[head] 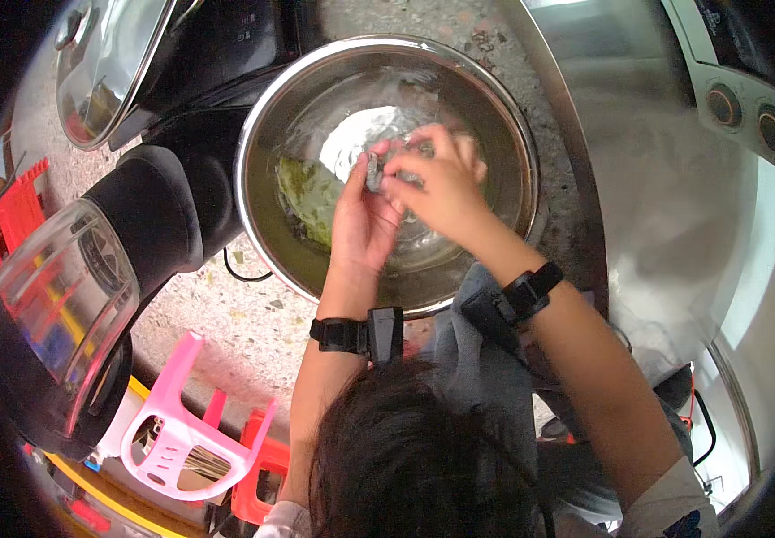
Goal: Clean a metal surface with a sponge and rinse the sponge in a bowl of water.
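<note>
A large round stainless steel basin (253, 202) holds water, and green leaves (310, 202) lie in its left part. Over the basin my left hand (367, 218) is palm up, with its fingers around a small greyish, shiny thing (374, 171) that I cannot identify. My right hand (438, 185) is bent over that same thing from the right, its fingertips at it and blurred. Part of the thing is hidden by the fingers. Each wrist wears a black strap with a small box.
To the left stands a black appliance with a clear window (71, 296). A glass lid (108, 74) is at the upper left. A pink plastic stool (185, 450) and a red one (263, 464) are at lower left. On the right is a metal surface (663, 222) beside a panel with knobs (723, 105).
</note>
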Demonstrator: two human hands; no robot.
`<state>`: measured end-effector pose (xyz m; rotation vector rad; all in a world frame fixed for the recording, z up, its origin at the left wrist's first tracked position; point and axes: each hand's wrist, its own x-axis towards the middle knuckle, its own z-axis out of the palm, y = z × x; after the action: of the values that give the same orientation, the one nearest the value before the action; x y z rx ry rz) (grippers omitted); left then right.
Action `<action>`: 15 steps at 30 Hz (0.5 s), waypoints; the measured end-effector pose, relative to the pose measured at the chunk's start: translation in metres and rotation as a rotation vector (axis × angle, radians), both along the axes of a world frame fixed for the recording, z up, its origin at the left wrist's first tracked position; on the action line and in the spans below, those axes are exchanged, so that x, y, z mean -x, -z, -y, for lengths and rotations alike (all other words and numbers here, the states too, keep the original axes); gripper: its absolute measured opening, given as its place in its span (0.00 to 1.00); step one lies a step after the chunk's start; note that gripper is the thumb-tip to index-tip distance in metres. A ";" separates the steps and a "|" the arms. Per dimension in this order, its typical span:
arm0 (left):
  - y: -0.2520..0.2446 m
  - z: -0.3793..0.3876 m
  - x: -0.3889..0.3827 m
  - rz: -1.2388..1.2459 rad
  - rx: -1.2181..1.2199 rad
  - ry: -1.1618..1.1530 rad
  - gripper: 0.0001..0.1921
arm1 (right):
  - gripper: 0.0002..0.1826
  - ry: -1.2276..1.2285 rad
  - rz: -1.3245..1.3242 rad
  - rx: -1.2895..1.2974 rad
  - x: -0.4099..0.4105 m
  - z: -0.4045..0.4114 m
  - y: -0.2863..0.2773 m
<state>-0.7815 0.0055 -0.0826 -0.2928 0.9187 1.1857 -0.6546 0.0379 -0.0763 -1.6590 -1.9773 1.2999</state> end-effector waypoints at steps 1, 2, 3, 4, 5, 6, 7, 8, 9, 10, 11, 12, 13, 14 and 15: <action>-0.009 -0.008 -0.005 -0.157 -0.061 0.058 0.21 | 0.12 0.109 0.023 -0.002 -0.010 -0.003 0.009; -0.020 -0.015 -0.012 -0.193 -0.097 0.063 0.19 | 0.15 0.139 -0.360 0.035 -0.025 -0.002 0.037; -0.023 -0.013 -0.006 -0.205 -0.085 0.066 0.19 | 0.15 0.143 -0.372 0.047 -0.025 0.000 0.034; -0.027 -0.012 0.003 -0.384 -0.203 0.234 0.19 | 0.17 0.423 -0.741 0.556 -0.023 -0.005 0.020; -0.032 -0.012 0.013 -0.561 -0.321 0.405 0.20 | 0.18 0.699 -1.087 1.082 -0.019 -0.010 0.008; -0.041 -0.015 0.021 -0.577 -0.348 0.502 0.22 | 0.20 0.841 -1.154 1.140 -0.019 -0.015 0.002; -0.044 -0.015 0.028 -0.584 -0.346 0.505 0.22 | 0.20 0.838 -1.161 1.143 -0.016 -0.019 -0.006; -0.048 -0.015 0.036 -0.716 -0.389 0.576 0.20 | 0.20 0.808 -1.214 1.119 -0.013 -0.022 -0.014; -0.047 -0.014 0.036 -0.836 -0.434 0.646 0.19 | 0.21 0.784 -1.258 1.087 -0.014 -0.023 -0.015; -0.046 -0.012 0.035 -0.887 -0.404 0.569 0.17 | 0.21 0.788 -1.255 1.086 -0.015 -0.019 -0.010; -0.042 -0.009 0.037 -0.882 -0.404 0.569 0.17 | 0.22 0.770 -1.088 1.057 -0.015 -0.014 0.001; -0.032 -0.004 0.039 -1.015 -0.302 0.485 0.17 | 0.24 0.755 -0.918 1.023 -0.018 -0.011 0.010; -0.030 0.001 0.050 -1.169 -0.197 0.395 0.17 | 0.24 0.748 -0.930 1.027 -0.014 -0.014 0.008; -0.016 0.012 0.066 -1.214 -0.084 0.358 0.18 | 0.26 0.660 -0.852 0.905 -0.013 -0.016 0.007; -0.003 0.023 0.072 -1.212 -0.086 0.358 0.18 | 0.29 0.579 -0.762 0.777 -0.016 -0.018 0.008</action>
<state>-0.8536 -0.0172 -0.0800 0.7334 1.8486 1.0024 -0.6381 0.0564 -0.0843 -1.4511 -0.5204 2.1172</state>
